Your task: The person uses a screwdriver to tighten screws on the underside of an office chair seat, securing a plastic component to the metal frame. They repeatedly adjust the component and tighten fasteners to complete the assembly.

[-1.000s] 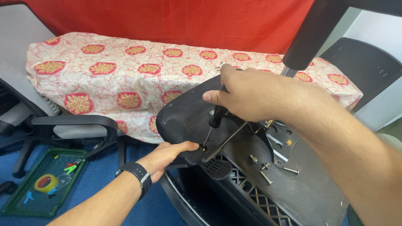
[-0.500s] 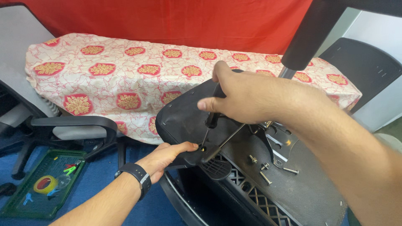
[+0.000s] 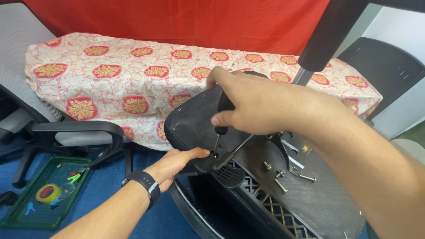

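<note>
An upturned black chair seat point(image 3: 310, 199) lies in front of me, underside up. My right hand point(image 3: 256, 104) grips a black-handled screwdriver point(image 3: 220, 128) held upright, its tip in a hole at the seat's front edge. My left hand point(image 3: 175, 163), with a black watch on the wrist, clasps a black bracket point(image 3: 199, 166) at that edge, just beside the tip. Several loose bolts point(image 3: 283, 177) lie on the seat near a grey metal plate point(image 3: 292, 152). A black gas cylinder point(image 3: 330, 35) rises from the seat at the upper right.
Behind the seat stands a bench draped in a white cloth with red and gold medallions point(image 3: 133, 79), with a red curtain beyond. A black office chair point(image 3: 66, 132) stands at the left. A green tray point(image 3: 48, 192) holding a tape roll and small tools lies on the blue floor.
My right hand has turned a little on the screwdriver handle, fingers shifting round it. My left hand stays on the bracket. The seat has not moved.
</note>
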